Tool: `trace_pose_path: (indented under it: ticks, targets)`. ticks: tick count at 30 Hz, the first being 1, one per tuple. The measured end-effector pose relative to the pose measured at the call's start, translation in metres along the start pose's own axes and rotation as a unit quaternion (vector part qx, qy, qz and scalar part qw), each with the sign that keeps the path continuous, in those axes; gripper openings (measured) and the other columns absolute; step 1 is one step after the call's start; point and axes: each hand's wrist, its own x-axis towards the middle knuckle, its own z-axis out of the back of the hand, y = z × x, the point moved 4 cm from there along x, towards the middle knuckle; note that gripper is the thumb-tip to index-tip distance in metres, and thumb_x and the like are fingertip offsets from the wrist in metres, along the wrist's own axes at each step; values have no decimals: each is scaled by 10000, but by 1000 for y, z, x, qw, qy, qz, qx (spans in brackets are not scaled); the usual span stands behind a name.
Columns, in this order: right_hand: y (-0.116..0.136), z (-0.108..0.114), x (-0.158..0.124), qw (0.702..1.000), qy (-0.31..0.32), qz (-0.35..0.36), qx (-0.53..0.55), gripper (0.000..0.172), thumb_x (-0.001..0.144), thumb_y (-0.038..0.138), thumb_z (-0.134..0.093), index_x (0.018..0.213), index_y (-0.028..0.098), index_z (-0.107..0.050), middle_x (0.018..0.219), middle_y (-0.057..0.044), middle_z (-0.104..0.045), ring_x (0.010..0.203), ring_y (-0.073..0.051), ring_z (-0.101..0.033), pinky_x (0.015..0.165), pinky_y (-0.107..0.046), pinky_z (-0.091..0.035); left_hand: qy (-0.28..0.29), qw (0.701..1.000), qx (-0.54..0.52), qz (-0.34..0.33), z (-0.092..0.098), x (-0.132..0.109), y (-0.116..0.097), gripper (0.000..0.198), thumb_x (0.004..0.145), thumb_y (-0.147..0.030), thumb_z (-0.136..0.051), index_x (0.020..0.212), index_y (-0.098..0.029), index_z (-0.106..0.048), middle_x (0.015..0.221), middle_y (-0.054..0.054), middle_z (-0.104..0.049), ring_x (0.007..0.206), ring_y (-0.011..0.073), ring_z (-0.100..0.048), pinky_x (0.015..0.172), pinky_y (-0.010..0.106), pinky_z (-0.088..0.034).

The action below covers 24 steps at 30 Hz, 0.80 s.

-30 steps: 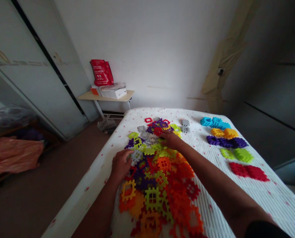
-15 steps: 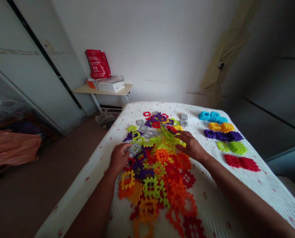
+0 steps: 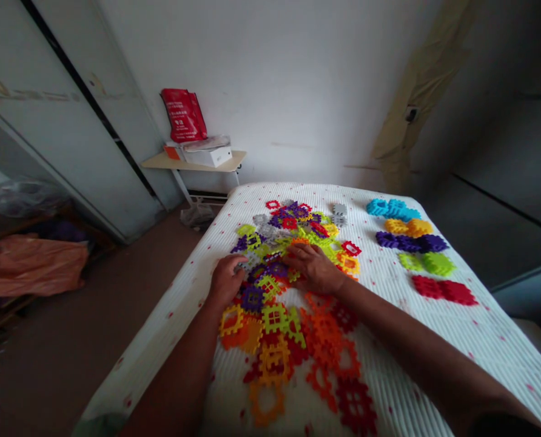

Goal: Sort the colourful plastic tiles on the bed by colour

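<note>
A heap of flat plastic interlocking tiles (image 3: 275, 317) with notched edges lies on the bed, in red, orange, yellow, green, purple and grey. At the heap's left side, my left hand (image 3: 226, 280) is closed on a grey tile (image 3: 248, 262) held between thumb and fingers. My right hand (image 3: 316, 268) rests over the middle of the heap, its fingers stretched out among the green and purple tiles. The fingertips partly hide behind the tiles, and I see nothing held there. Just right of that hand lie a red tile (image 3: 351, 248) and an orange-yellow tile (image 3: 348, 263).
Along the bed's right side lie rows of blue (image 3: 392, 209), yellow (image 3: 407, 227), purple (image 3: 411, 241), green (image 3: 438, 263) and red (image 3: 444, 290) tiles. Grey tiles (image 3: 339, 213) sit behind the heap. A small table (image 3: 161, 161) with a red bag (image 3: 183, 115) stands by the wall.
My right hand has moved left from the heap's right edge into its middle, and tiles there have shifted and spread. My left hand stays with the grey tile.
</note>
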Motion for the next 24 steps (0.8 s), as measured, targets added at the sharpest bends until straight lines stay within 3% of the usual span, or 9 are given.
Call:
trace_pose_path:
  ticks: [6, 11, 14, 19, 24]
  targets:
    - [-44, 10, 4, 993, -79, -80, 32, 414, 792, 232, -599, 1201, 177, -567, 1337, -137, -458, 1207, -272, -424, 1008, -426, -347, -5, 999, -28, 15, 1, 1, 2, 320, 685, -169, -470, 933, -193, -671, 1016, 43, -671, 998, 205, -581, 945, 338, -417]
    - [-54, 25, -27, 979, -167, -101, 65, 436, 835, 329, -557, 1258, 232, -509, 1362, -115, -436, 1208, -283, -434, 988, -487, -370, -17, 997, -60, 33, 2, 0, 5, 314, 688, -192, -474, 934, -189, -668, 994, 42, -676, 955, 194, -601, 903, 323, -444]
    - [-31, 34, -65, 982, -154, -49, 95, 537, 822, 408, -564, 1316, 235, -442, 1421, -125, -352, 1253, -302, -380, 988, -501, -364, -38, 994, -87, 49, 3, -1, 7, 303, 688, -212, -473, 918, -185, -668, 968, 39, -682, 908, 188, -614, 854, 310, -464]
    - [37, 32, -143, 987, -2, 63, 150, 755, 739, 504, -624, 1387, 242, -340, 1478, -113, -244, 1328, -311, -255, 1036, -481, -303, -96, 983, -124, 93, 7, -3, 16, 271, 705, -265, -487, 882, -181, -674, 895, 31, -689, 783, 174, -612, 783, 299, -471]
    - [63, 15, -190, 986, 61, 59, 141, 843, 699, 545, -625, 1414, 237, -304, 1496, -118, -204, 1351, -356, -176, 1067, -543, -178, -133, 968, -172, 126, 12, -4, 17, 314, 714, -359, -511, 878, -141, -667, 781, 38, -673, 688, 172, -594, 685, 297, -477]
